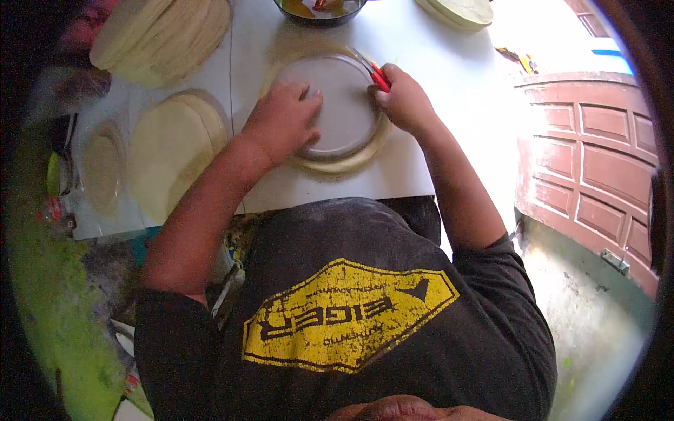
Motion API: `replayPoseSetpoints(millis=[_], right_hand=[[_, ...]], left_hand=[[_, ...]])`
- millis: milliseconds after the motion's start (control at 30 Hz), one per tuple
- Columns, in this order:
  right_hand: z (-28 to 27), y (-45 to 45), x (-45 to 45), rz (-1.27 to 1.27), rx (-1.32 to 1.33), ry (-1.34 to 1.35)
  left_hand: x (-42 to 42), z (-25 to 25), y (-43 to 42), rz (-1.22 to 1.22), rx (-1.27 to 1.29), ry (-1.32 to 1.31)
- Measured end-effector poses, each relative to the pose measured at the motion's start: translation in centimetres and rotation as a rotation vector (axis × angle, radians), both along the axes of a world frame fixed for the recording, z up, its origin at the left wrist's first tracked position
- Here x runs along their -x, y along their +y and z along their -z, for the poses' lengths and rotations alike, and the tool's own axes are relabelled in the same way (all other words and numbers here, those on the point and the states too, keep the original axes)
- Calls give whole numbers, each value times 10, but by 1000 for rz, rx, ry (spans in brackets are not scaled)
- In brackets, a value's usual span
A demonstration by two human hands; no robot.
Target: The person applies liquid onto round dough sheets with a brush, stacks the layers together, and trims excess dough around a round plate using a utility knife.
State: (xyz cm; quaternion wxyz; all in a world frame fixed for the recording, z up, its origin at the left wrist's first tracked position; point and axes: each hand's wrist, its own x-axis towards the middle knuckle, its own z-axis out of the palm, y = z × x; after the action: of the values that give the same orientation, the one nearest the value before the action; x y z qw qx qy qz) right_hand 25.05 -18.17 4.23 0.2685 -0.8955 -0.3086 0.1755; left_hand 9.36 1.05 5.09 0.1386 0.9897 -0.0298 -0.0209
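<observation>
A round grey plate or lid point(340, 105) with a raised rim lies on a stack of pale round sheets point(344, 165) on the white table. Over the left part of this disc is my left hand point(284, 119), its fingers apart and slightly bent. Whether they press on the disc or hover just above it, I cannot tell. At the disc's upper right edge, my right hand point(406, 98) is closed around a red-handled knife point(380, 77). Its thin metal blade points up and left, along the rim.
A tall stack of pale round sheets point(165, 38) stands at the upper left, with a lower stack point(172, 151) nearer me. Another stack point(460, 10) sits at the far right. A dark pan point(319, 15) holds yellowish liquid. Brown panelled doors point(597, 154) stand at right.
</observation>
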Motion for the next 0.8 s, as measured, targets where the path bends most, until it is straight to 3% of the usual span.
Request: replayPoseSetpoints(millis=[67,133,367,467,533,567,633,733,800], right_hand=[[3,1,-2,12,-1,21],[-1,1,-4,14,18,59],[-3,3,4,37,36,59],[9,-5,12,74,27,-22],[7,-19,23,265,-160,132],[-24,-16,30,363,-128,327],[-20,-31,30,316,-218,378],[-22,-44,32,184,-366,487],[-33,-42,38,250,-465,676]], left_hand=[[-4,-6,-2,26,-35,-75],[-13,-23,-8,44,-54,164],[-10,-25,-13,13,-31,193],[-5,-1,-19,-12,-16,-26],[-3,0,-26,11,-37,-55],[-4,0,-26,13,-28,-64],[-10,-7,-30,-58,162,155],[-9,-25,-40,-41,126,189],[-6,-24,-48,-31,61,137]])
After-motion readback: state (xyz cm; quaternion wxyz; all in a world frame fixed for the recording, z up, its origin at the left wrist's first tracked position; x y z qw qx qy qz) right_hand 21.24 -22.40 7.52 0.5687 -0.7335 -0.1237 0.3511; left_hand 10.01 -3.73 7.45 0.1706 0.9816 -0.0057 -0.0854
